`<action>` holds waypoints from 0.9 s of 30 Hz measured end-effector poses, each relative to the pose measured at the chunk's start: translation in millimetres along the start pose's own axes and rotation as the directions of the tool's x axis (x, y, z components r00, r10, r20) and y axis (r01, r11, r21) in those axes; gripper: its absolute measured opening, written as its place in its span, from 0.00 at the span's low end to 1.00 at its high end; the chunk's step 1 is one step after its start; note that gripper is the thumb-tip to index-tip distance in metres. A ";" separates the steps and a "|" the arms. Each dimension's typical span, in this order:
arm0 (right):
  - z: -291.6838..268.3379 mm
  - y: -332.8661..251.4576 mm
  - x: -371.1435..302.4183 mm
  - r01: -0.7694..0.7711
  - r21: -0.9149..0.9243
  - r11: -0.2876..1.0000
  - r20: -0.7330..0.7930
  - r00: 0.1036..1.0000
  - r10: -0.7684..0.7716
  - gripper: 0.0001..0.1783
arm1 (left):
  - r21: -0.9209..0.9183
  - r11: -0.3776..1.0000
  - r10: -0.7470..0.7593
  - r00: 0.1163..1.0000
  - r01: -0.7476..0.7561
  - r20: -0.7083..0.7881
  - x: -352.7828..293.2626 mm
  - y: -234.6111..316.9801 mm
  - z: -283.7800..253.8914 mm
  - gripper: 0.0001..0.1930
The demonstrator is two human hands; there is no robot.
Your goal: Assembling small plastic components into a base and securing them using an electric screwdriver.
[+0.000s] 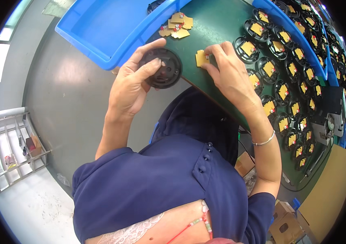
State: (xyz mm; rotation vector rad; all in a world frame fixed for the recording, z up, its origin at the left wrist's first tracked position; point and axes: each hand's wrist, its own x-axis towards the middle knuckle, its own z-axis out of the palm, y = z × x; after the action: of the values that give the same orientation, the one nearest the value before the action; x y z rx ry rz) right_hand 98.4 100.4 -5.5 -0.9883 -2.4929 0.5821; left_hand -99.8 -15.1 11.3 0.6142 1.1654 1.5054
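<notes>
My left hand (130,77) grips a round black plastic housing (165,71), thumb pressed on its face and fingers around its rim. It is held up beyond the near edge of the green table. Over the table, my right hand (232,73) pinches a small yellow board (201,58) between thumb and fingertips; a bit of red and white shows on it by the fingers. The two parts are apart. A small pile of similar yellow boards (179,25) with red and white connectors lies farther off. To the right stand rows of black housings (268,69), each with a yellow board in it.
A large blue bin (100,32) is at the far left beside the table (213,20). Another blue bin wall (293,36) runs behind the rows, with more housings past it. A metal rack (14,148) stands on the floor at left; a cardboard box (286,223) is at lower right.
</notes>
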 end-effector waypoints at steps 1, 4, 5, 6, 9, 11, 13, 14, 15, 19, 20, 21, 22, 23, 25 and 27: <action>3.7 3.1 -0.5 0.012 -0.017 1.000 -0.050 0.999 -0.013 0.16 | -0.045 0.999 0.003 1.000 -0.004 -0.024 1.1 -4.7 3.4 0.19; 12.5 4.9 -2.7 0.073 -0.142 0.987 -0.164 0.982 -0.096 0.14 | 0.053 0.998 0.019 0.998 -0.016 -0.066 2.5 -14.9 -9.1 0.20; 16.5 5.5 -3.6 0.089 -0.191 0.977 -0.211 0.969 -0.130 0.14 | 0.054 0.997 0.060 0.991 -0.054 -0.119 2.0 -15.6 -5.3 0.21; 21.0 5.6 -2.8 0.107 -0.242 0.964 -0.255 0.952 -0.169 0.14 | 0.091 0.991 0.115 0.978 -0.100 -0.176 5.2 -17.9 -6.9 0.23; 16.5 -3.2 -7.5 0.117 -0.197 0.973 -0.364 0.913 -0.183 0.15 | 0.143 0.976 0.185 0.975 -0.166 -0.126 10.5 -24.7 -1.3 0.22; 6.5 -12.3 -15.6 0.117 -0.130 0.985 -0.389 0.907 -0.159 0.16 | -0.005 0.995 0.102 0.995 -0.102 0.010 7.6 -24.6 14.6 0.20; -1.3 -21.4 -24.6 0.239 0.117 0.964 -0.485 0.861 -0.155 0.19 | -0.024 0.998 0.051 0.997 -0.050 0.050 5.3 -28.2 28.1 0.20; -5.1 -24.7 -29.4 0.241 0.121 0.963 -0.480 0.863 -0.156 0.19 | -0.041 0.999 0.007 0.996 -0.003 0.091 4.2 -29.9 36.3 0.20; -9.4 -26.3 -34.9 0.269 0.133 0.954 -0.501 0.849 -0.169 0.20 | -0.045 0.999 -0.022 1.000 0.022 0.004 3.9 -29.4 48.0 0.18; -27.5 -31.8 -59.1 0.159 0.375 0.913 -0.377 0.926 -0.006 0.20 | -0.182 0.980 -0.057 0.992 0.077 0.115 9.9 -34.7 52.7 0.13; -32.8 -33.7 -63.6 0.018 0.529 0.848 -0.235 0.964 0.126 0.19 | -0.234 0.966 -0.086 0.990 0.111 0.114 10.1 -35.9 57.2 0.13; -36.9 -35.0 -67.4 -0.122 0.719 0.684 -0.082 0.963 0.258 0.19 | -0.237 0.961 -0.109 0.984 0.141 0.142 11.0 -36.9 60.5 0.12; -36.8 -29.6 -67.2 -0.121 0.722 0.682 -0.073 0.966 0.250 0.19 | -0.238 0.956 -0.132 0.977 0.170 0.169 11.0 -37.4 62.7 0.12; -35.0 -22.4 -66.4 0.030 0.535 0.844 -0.246 0.962 0.122 0.18 | -0.242 0.956 -0.129 0.979 0.165 0.157 10.0 -35.4 65.0 0.12; -37.1 -17.8 -69.0 0.120 0.227 0.967 -0.362 0.932 -0.031 0.19 | -0.169 0.938 -0.254 0.931 0.303 0.262 9.9 -31.7 71.3 0.11; -36.7 -17.6 -69.0 0.124 0.155 0.980 -0.335 0.940 -0.066 0.21 | -0.206 0.927 -0.256 0.929 0.314 0.266 14.1 -39.1 70.6 0.12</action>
State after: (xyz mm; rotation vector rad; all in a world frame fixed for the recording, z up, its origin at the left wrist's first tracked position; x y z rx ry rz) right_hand 153.6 48.2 20.0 -0.8180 -2.1412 0.5435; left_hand -26.4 19.8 0.5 0.4181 0.8296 1.2610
